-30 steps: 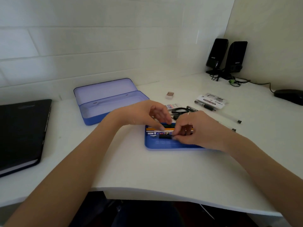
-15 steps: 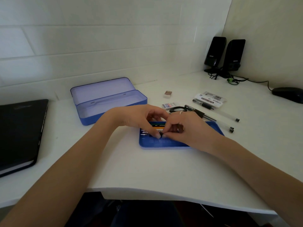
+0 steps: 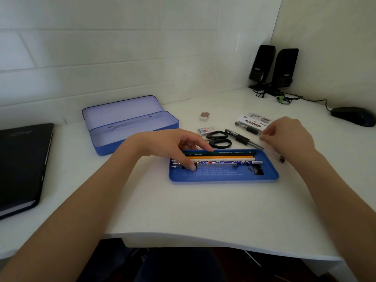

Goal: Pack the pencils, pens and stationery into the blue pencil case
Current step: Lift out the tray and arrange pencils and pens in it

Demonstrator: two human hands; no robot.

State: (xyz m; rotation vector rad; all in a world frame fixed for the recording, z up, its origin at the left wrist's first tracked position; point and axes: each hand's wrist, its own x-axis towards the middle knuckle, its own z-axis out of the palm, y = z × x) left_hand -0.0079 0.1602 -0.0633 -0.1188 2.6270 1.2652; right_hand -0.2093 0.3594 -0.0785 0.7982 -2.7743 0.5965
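Open blue pencil case [image 3: 130, 127] stands left on the bench [image 3: 183, 210]. Left hand [image 3: 173, 143], fingers extended, presses pencils [image 3: 219, 157] lying in the blue tray [image 3: 223, 177]. Right hand [image 3: 289, 135], fingers curled, pinches a pen [image 3: 247, 129] beyond the tray.

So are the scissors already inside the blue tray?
No, the scissors lie on the white desk just behind the blue tray, which holds only pencils and pens.

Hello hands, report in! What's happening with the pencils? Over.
Left hand open, fingers on pencils in blue tray. Right hand pinching a pen beyond it. Scissors still on desk.
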